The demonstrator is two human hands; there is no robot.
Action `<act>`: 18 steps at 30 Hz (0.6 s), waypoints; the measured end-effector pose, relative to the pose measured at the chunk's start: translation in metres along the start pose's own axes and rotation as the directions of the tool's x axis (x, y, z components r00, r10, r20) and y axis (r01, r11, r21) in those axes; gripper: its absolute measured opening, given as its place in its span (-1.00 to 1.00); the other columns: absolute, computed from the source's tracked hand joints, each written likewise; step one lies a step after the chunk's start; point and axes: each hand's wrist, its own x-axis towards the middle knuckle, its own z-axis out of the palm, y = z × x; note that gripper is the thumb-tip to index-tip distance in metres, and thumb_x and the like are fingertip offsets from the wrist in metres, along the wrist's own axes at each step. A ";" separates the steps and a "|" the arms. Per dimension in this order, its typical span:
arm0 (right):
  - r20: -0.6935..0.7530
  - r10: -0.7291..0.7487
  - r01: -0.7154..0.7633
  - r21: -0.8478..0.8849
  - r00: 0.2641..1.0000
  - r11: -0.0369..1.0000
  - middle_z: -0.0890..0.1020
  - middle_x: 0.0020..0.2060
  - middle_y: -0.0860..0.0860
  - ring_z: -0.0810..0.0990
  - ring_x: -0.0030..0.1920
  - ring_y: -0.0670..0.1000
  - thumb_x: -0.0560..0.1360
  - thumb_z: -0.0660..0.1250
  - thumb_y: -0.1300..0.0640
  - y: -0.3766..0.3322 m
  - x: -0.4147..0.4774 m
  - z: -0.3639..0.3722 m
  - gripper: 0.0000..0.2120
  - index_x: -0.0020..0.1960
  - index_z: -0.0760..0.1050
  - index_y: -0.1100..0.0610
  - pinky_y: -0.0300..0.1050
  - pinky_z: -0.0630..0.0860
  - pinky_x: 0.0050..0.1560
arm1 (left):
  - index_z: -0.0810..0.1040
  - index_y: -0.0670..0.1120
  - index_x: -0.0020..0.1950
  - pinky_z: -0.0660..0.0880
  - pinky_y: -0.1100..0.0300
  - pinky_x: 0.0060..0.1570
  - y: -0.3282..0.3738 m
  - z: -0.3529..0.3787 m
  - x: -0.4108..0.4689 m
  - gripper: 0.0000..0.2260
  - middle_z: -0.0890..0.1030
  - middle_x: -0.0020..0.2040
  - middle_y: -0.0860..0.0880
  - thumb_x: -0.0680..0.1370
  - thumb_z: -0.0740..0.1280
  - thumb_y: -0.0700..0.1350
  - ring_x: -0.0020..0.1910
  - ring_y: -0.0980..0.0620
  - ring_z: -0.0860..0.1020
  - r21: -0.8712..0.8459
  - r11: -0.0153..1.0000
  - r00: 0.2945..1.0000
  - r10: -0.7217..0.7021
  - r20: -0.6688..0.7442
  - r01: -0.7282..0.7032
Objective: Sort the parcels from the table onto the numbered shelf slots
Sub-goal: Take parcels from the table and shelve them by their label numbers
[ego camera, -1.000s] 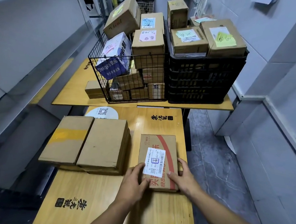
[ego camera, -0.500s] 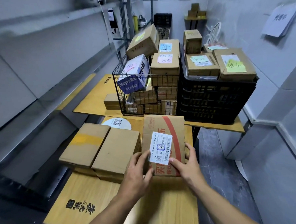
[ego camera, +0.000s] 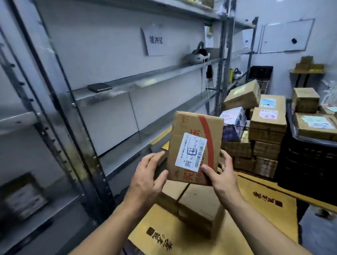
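While the right hand (ego camera: 221, 175) pinches the labelled parcel (ego camera: 195, 143) by its lower right corner, the left hand (ego camera: 147, 177) rests nearly flat against its left edge, upright above the table (ego camera: 281, 215), near the shelf (ego camera: 142, 82).

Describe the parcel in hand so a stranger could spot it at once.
From the metal shelving on the left, look just right, above the wooden table. There a flat cardboard parcel is held up, the right hand pinching its lower corner, the left hand at its left edge. Unlike the plain brown boxes beneath it, it bears a broad red stripe and a white barcode label.
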 end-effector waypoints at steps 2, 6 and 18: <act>0.051 -0.036 0.034 0.038 0.998 0.999 0.53 0.19 -0.14 0.54 0.19 -0.08 0.46 0.51 0.00 -0.017 -0.003 0.033 -0.35 0.33 0.20 -0.41 0.09 0.57 0.20 | 0.35 0.08 0.44 0.29 0.21 0.30 -0.015 -0.047 -0.008 -0.56 0.38 0.34 0.14 0.56 0.25 0.06 0.30 0.18 0.32 0.120 0.993 0.999 -0.007 -0.052 0.013; 0.166 -0.144 0.134 0.070 0.975 0.988 0.49 0.10 -0.31 0.52 0.09 -0.26 0.47 0.50 -0.03 -0.057 -0.020 0.105 -0.36 0.34 0.20 -0.38 -0.28 0.59 -0.08 | 0.49 -0.02 0.32 0.39 0.02 0.27 -0.041 -0.145 -0.040 -0.61 0.51 0.25 -0.01 0.53 0.28 0.07 0.25 -0.02 0.43 0.424 0.904 0.993 -0.001 -0.114 0.050; 0.460 -0.348 0.234 0.287 0.817 0.929 0.52 0.23 -0.05 0.59 0.19 -0.02 0.43 0.49 -0.10 -0.164 -0.097 0.279 -0.37 0.20 0.17 -0.59 0.18 0.61 0.15 | 0.42 0.04 0.38 0.36 0.01 0.30 -0.063 -0.333 -0.137 -0.55 0.47 0.32 -0.03 0.53 0.22 0.16 0.30 -0.05 0.40 0.824 0.538 0.984 -0.096 -0.149 0.177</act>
